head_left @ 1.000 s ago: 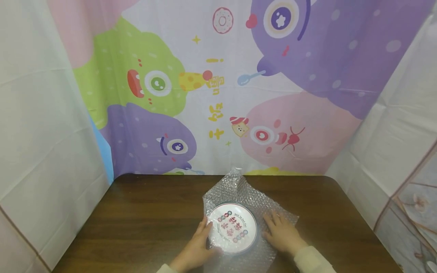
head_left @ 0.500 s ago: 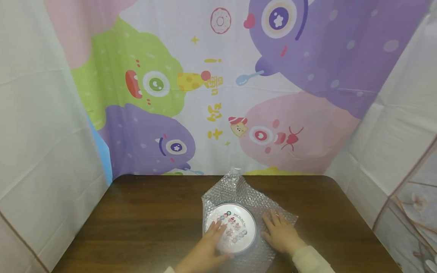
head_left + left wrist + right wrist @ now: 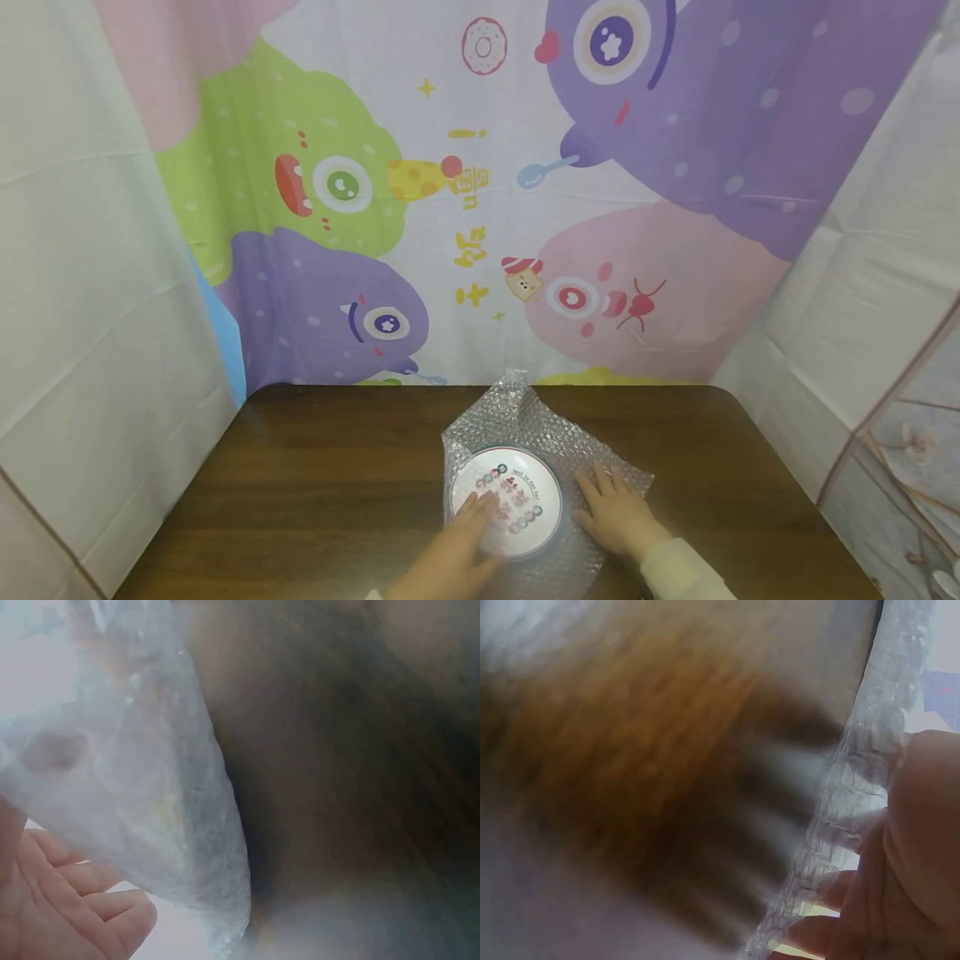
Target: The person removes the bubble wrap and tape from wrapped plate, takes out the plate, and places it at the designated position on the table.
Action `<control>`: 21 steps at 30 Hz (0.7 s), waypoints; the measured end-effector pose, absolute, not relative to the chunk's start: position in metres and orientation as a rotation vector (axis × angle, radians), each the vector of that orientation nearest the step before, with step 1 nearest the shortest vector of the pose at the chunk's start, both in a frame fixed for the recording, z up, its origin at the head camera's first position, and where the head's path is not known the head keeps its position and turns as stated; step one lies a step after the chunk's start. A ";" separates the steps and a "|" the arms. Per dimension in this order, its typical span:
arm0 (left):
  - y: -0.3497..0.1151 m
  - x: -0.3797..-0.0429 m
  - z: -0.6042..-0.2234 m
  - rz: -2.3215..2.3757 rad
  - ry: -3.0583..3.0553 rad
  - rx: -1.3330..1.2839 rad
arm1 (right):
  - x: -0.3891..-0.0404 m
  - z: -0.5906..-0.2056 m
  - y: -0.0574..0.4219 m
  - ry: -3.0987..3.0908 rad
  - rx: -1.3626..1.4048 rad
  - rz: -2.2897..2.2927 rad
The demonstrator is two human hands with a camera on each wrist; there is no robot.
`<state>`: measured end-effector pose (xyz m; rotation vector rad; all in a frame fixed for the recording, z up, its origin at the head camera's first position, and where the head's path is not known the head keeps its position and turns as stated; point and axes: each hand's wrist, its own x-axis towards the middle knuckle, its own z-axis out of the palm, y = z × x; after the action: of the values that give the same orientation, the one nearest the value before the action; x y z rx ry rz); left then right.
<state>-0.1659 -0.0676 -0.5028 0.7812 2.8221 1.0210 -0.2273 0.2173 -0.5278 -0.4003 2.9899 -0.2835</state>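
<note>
A round white plate [image 3: 540, 479] with red and blue print and a dark rim rests on a clear sheet of bubble wrap [image 3: 525, 421]. Its lower left print looks hazy, as if a layer of wrap covers it. My left hand [image 3: 459, 550] lies over the plate's lower left, fingertips touching near the middle. In the left wrist view, the left hand [image 3: 82, 907] shows loosely bent fingers beside the wrap [image 3: 176, 810]. My right hand [image 3: 618, 512], fingers spread, presses the wrap right of the plate. The right wrist view has the right hand [image 3: 922, 847] against the wrap's edge [image 3: 814, 832].
A dark brown wooden table [image 3: 315, 483] bears everything, its far corners rounded. Behind it hangs a cloth [image 3: 480, 333] printed with cartoon monsters. Pale cloth walls stand at the left [image 3: 112, 292] and right [image 3: 825, 333].
My left hand has moved from the plate's left edge rightward onto its face, and the print beneath has grown hazier. The right hand stays in place on the wrap.
</note>
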 end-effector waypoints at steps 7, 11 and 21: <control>-0.073 -0.164 -0.498 1.060 2.912 0.702 | -0.228 -0.526 0.217 2.979 -0.398 -0.295; -0.079 -0.161 -0.495 1.072 3.003 0.700 | -0.228 -0.527 0.217 2.981 -0.396 -0.296; -0.104 -0.160 -0.490 1.191 3.071 0.656 | -0.229 -0.527 0.216 2.983 -0.390 -0.308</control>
<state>-0.1605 -0.1041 -0.4896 0.6559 3.0708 1.1906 -0.2288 0.2162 -0.5272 -0.3902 2.9833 -0.3079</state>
